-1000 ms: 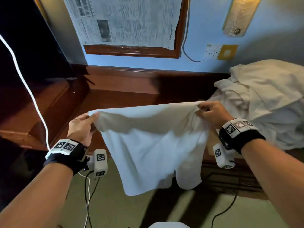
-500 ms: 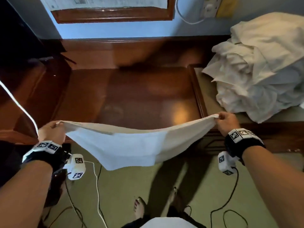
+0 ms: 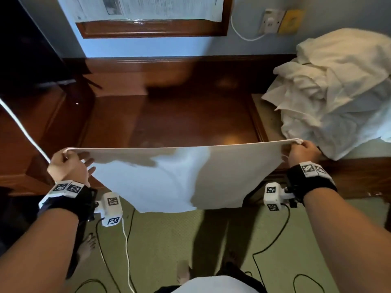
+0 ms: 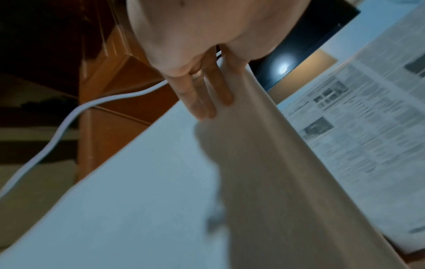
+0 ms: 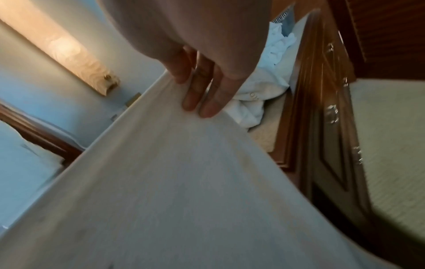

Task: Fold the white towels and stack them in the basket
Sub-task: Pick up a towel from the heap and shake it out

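Towel (image 3: 169, 178) hangs taut over the desk (image 3: 179, 121), left hand (image 3: 67, 166) and right hand (image 3: 302, 153) fingers pinching its top corners, ready for folding.

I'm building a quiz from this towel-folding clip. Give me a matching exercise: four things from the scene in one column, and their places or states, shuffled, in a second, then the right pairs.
Things
1. white towel
2. heap of unfolded towels
3. left hand
4. newspaper sheet

Places or states
A. piled at the right, on the lower surface beside the wooden desk
B. stuck flat on the wall above the desk
C. stretched out in the air between two hands, its lower edge hanging free
D. pinching one top corner of the towel

Pairs: 1-C, 2-A, 3-D, 4-B
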`<action>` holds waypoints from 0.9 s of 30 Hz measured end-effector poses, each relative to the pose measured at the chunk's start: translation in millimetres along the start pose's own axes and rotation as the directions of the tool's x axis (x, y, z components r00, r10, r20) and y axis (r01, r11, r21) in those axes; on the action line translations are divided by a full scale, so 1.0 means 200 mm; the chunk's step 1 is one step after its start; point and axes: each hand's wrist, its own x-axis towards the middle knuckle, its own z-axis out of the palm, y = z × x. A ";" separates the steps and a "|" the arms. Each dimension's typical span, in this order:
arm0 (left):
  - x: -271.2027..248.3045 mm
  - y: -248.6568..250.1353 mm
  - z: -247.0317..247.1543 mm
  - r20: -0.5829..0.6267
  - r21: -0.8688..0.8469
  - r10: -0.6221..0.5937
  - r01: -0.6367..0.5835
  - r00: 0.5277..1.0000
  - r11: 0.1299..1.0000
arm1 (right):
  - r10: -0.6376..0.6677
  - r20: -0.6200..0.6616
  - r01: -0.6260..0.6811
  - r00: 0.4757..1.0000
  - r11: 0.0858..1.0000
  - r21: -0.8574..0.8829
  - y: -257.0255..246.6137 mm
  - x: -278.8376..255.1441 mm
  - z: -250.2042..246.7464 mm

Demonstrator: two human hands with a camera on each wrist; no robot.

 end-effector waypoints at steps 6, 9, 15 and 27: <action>0.06 0.27 0.25 -0.093 -0.282 0.066 -0.090 0.993 0.955 | 0.040 -0.053 -0.021 0.998 0.945 0.325 -0.30 0.03 0.16; 0.19 0.34 0.37 -0.113 -0.385 -0.012 -0.033 0.993 0.922 | 0.057 -0.041 -0.035 0.998 0.906 0.421 -0.41 0.07 0.28; 0.47 0.36 0.71 -0.102 -0.448 -0.091 0.036 0.991 0.893 | 0.105 0.012 -0.097 0.994 0.865 0.492 -0.48 0.31 0.67; 1.14 0.21 1.46 0.177 -0.276 -0.088 0.135 0.980 0.951 | 0.115 0.244 -0.196 0.963 0.921 0.337 -0.41 1.00 1.56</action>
